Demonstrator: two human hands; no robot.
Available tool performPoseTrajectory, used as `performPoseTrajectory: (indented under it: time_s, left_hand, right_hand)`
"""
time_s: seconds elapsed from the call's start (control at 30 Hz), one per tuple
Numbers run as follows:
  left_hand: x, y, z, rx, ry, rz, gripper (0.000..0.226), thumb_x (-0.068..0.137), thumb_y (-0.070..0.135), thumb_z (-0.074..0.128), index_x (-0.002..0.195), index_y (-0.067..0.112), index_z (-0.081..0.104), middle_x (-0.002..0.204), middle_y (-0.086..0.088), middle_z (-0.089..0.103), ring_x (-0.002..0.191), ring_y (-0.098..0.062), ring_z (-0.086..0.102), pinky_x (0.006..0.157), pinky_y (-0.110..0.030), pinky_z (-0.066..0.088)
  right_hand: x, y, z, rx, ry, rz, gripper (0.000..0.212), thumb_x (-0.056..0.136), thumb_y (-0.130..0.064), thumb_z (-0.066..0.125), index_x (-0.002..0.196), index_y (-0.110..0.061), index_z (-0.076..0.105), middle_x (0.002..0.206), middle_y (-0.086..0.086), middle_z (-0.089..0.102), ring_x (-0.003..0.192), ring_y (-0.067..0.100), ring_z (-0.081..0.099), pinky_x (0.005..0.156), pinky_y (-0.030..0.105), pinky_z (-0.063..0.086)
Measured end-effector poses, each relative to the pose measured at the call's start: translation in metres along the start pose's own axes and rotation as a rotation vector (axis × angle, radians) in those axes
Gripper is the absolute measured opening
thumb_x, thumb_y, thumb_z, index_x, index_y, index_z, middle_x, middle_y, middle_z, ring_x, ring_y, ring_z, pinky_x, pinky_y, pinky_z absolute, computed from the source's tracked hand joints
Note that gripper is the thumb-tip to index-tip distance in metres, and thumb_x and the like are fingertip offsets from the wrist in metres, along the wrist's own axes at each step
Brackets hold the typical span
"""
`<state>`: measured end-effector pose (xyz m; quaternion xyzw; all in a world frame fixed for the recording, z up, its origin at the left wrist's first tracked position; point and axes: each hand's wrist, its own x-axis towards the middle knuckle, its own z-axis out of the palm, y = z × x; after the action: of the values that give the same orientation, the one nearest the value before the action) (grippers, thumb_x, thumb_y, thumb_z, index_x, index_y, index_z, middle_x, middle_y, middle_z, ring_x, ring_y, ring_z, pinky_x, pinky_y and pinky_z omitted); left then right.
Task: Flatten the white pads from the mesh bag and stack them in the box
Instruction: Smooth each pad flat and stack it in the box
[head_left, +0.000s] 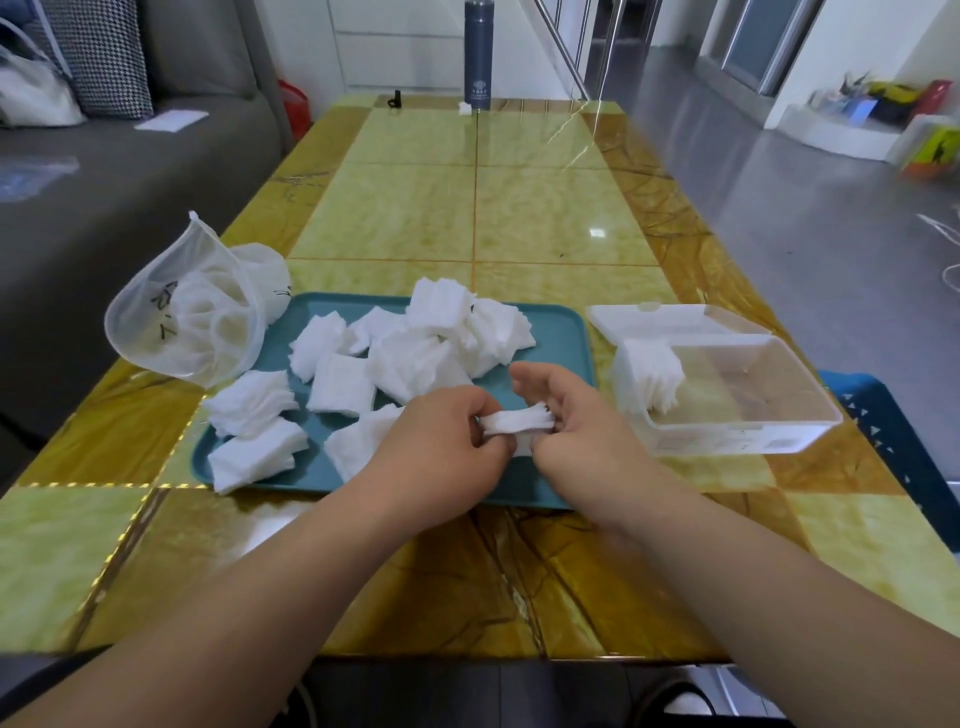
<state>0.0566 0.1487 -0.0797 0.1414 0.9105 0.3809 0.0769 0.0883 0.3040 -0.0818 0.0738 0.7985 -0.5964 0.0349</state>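
Left hand (441, 434) + right hand (576, 421) both pinching small stack of white cotton pads (517, 422) between them, fingers curled on its ends, over near part of teal plastic tray (563, 338). Loose white pad piles (415, 358) just beyond hands, on tray. Clear rectangular plastic box (727, 441) right of right hand, upright pads (652, 379) at its left end. White mesh bag (182, 317) well left of left hand, on glossy yellow-green worktop (519, 208).

A glossy desk (545, 208) tiled in yellow-green and amber carries a teal tray (561, 338) near its front; a mesh bag (192, 312) lies at the tray's far left corner; a clear box (727, 436) sits just right of the tray, a lid (670, 319) lying flat behind it; a dark bottle (478, 52) stands at the far edge.
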Motion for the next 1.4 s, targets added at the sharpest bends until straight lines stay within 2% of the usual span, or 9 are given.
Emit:
performPoseTrajectory:
  time_s: [0.17,0.37,0.47,0.63,0.73,0.9,1.1,1.27,1.4]
  left_hand:
    - [-0.004,0.003,-0.005,-0.138,0.033,0.059,0.007,0.093,0.025,0.069,0.088,0.029,0.072,0.061,0.005,0.057,0.055,-0.006,0.051,0.059,-0.03,0.044]
    - [-0.001,0.043,-0.006,-0.247,0.126,0.14,0.005,0.093,0.027,0.073,0.094,0.032,0.072,0.086,0.012,0.062,0.061,-0.006,0.055,0.058,-0.013,0.043]
    - [0.009,0.066,0.002,-0.369,0.02,0.099,0.005,0.099,0.024,0.067,0.099,0.024,0.072,0.073,0.007,0.067,0.051,0.001,0.054,0.048,-0.01,0.037]
    - [0.034,0.1,0.03,-0.462,0.037,0.062,0.011,0.097,0.021,0.07,0.107,0.025,0.07,0.092,0.001,0.074,0.069,-0.004,0.066,0.054,-0.009,0.047]
    - [0.049,0.11,0.049,-0.234,0.1,0.033,0.025,0.093,0.032,0.072,0.117,0.034,0.065,0.115,0.009,0.061,0.094,-0.006,0.061,0.068,-0.013,0.047]
    - [0.055,0.107,0.073,-0.094,-0.08,0.042,0.06,0.092,0.03,0.073,0.147,0.03,0.05,0.155,0.008,0.038,0.138,-0.013,0.043,0.094,-0.022,0.036]
    - [0.045,0.093,0.085,-0.066,-0.022,0.089,0.051,0.095,0.032,0.07,0.144,0.031,0.053,0.15,0.012,0.043,0.137,-0.009,0.044,0.11,-0.026,0.038]
    - [0.043,0.088,0.085,-0.073,0.013,0.11,0.049,0.095,0.035,0.071,0.141,0.029,0.055,0.143,0.014,0.047,0.131,-0.007,0.049,0.111,-0.029,0.041]
    - [0.043,0.084,0.089,-0.098,0.023,0.12,0.048,0.095,0.037,0.07,0.14,0.03,0.056,0.139,0.015,0.049,0.125,-0.006,0.051,0.103,-0.025,0.042]
  right_hand:
    - [-0.005,-0.014,-0.016,-0.019,-0.016,-0.084,0.067,0.09,0.013,0.054,0.137,-0.035,0.055,0.136,-0.005,0.063,0.126,0.003,0.06,0.102,0.02,0.05]
    - [-0.01,-0.03,-0.062,-0.079,0.106,-0.147,0.022,0.087,-0.011,0.079,0.105,-0.024,0.077,0.089,-0.007,0.077,0.084,0.005,0.07,0.075,0.02,0.054]
    - [-0.015,-0.03,-0.085,0.023,0.095,-0.103,0.009,0.089,-0.014,0.077,0.098,-0.017,0.08,0.088,0.003,0.078,0.089,0.016,0.075,0.082,0.03,0.063]
    - [-0.012,-0.022,-0.129,0.119,0.248,-0.017,0.006,0.09,-0.015,0.074,0.093,-0.015,0.079,0.099,0.008,0.078,0.091,0.027,0.077,0.084,0.047,0.065]
    - [-0.005,-0.007,-0.155,0.015,0.367,0.032,0.011,0.088,-0.015,0.07,0.093,-0.006,0.074,0.087,0.015,0.071,0.073,0.025,0.069,0.072,0.043,0.063]
    - [0.005,0.012,-0.169,-0.538,0.476,0.054,0.045,0.087,-0.018,0.065,0.059,-0.015,0.03,0.06,-0.002,0.026,0.052,0.02,0.028,0.051,0.027,0.022]
    - [0.024,0.018,-0.155,-0.69,0.472,0.202,0.04,0.091,-0.031,0.062,0.065,-0.02,0.034,0.07,-0.004,0.035,0.069,0.028,0.044,0.055,0.027,0.033]
    - [0.024,0.003,-0.146,-0.673,0.296,0.182,0.021,0.061,-0.029,0.056,0.052,-0.017,0.041,0.064,0.003,0.042,0.064,0.028,0.046,0.052,0.028,0.031]
    - [0.02,0.006,-0.146,-0.726,0.245,0.141,0.018,0.06,-0.024,0.052,0.061,-0.022,0.07,0.066,0.006,0.063,0.063,0.027,0.06,0.052,0.037,0.052]
